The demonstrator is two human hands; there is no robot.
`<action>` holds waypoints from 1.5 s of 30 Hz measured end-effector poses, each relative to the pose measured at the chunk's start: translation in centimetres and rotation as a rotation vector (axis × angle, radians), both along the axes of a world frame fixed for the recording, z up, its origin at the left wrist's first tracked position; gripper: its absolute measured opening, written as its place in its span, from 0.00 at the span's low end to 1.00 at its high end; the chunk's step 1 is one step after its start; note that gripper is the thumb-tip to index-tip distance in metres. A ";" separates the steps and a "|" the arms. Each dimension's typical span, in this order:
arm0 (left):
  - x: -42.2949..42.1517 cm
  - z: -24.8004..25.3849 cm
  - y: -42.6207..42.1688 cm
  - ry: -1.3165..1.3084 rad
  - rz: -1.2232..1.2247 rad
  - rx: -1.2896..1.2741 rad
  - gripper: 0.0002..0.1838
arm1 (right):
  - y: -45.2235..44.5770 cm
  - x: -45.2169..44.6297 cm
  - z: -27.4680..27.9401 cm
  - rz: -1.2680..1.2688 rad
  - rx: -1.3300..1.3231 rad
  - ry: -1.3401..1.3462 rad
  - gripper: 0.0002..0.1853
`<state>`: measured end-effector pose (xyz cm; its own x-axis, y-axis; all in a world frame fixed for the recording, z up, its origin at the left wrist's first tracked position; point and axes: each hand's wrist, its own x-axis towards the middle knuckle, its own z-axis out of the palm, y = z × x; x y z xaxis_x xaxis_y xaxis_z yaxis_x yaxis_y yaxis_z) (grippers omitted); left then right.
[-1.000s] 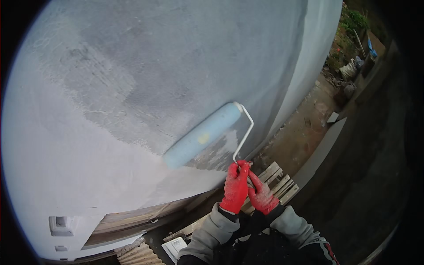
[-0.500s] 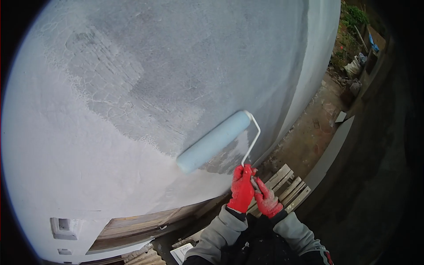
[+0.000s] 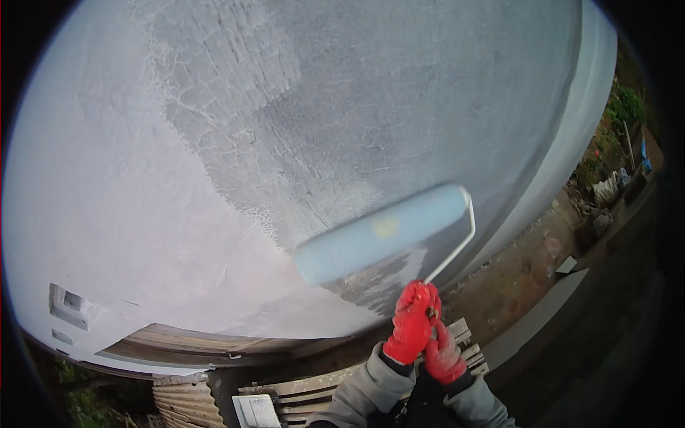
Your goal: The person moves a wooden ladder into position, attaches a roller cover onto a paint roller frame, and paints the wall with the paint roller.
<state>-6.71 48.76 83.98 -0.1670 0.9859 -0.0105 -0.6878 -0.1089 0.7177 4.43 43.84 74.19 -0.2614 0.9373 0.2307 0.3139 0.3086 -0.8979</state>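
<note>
A paint roller [image 3: 421,215] with a long pale blue sleeve and a white bent wire frame lies against the grey, unevenly coated wall [image 3: 342,135]. A yellowish spot shows on the sleeve. My left hand [image 3: 412,324], in a red glove, is closed around the handle just below the wire. Lower and to the right, my right hand [image 3: 444,355], in a dusty red glove, is closed at the handle's lower part. The gloves hide most of the handle.
At lower left are a recessed wall box [image 3: 70,303], a wooden-framed opening [image 3: 178,342] and a white tray [image 3: 255,411]. Wooden slats [image 3: 321,385] lie below the wall. Along the right runs a dirt strip [image 3: 524,267] with debris and plants.
The camera view has shifted, so the wall's edge sits farther right. The roller and both hands appear farther right, with the sleeve lying flatter and looking larger. Both hands keep their hold.
</note>
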 end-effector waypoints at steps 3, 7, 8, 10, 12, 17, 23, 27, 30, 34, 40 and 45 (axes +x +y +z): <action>0.0 -7.8 -2.0 -0.018 0.006 -0.086 0.16 | -2.6 -0.3 -2.8 -0.066 -0.171 0.005 0.21; -0.4 -12.0 -3.0 -0.132 0.000 -0.157 0.16 | -3.9 -0.6 -5.7 -0.091 -0.189 -0.146 0.19; -0.6 -10.9 -2.6 -0.115 -0.026 -0.122 0.16 | -3.9 -0.6 -5.8 -0.119 -0.095 -0.160 0.19; -0.9 -7.6 -1.7 -0.100 -0.053 -0.079 0.16 | -2.8 -0.4 -5.4 -0.097 0.079 -0.155 0.18; -1.2 -3.3 -0.3 -0.048 -0.074 0.059 0.18 | -0.1 -0.5 -2.1 -0.080 0.276 -0.142 0.18; -2.3 -1.2 1.7 0.049 -0.110 0.241 0.18 | 4.6 -0.4 1.6 0.422 -0.720 0.593 0.15; -3.4 -14.9 0.2 0.016 -0.104 0.197 0.18 | 3.3 -3.7 -12.6 0.280 -0.410 0.260 0.15; -4.6 -20.8 -0.1 0.076 -0.152 0.141 0.15 | 3.3 -4.1 -15.6 0.230 -0.286 0.263 0.16; -5.4 -22.2 0.5 0.344 0.268 0.283 0.16 | 5.9 -4.4 -11.1 0.268 -0.271 0.451 0.15; -5.7 -29.8 -1.7 0.562 0.406 0.385 0.18 | 9.2 -6.0 -9.4 0.286 -0.138 0.661 0.11; -4.5 -42.9 -5.6 0.763 0.441 0.229 0.19 | 6.7 -6.0 -28.0 0.177 -0.162 0.491 0.10; -4.2 -52.6 -5.5 0.669 0.490 0.098 0.18 | 3.3 -6.0 -39.3 0.059 -0.015 0.327 0.10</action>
<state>-10.92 43.27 31.43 -0.5174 0.7916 0.3250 0.0218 -0.3674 0.9298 -1.56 47.14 34.86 -0.2294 0.9269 0.2972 -0.0091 0.3033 -0.9529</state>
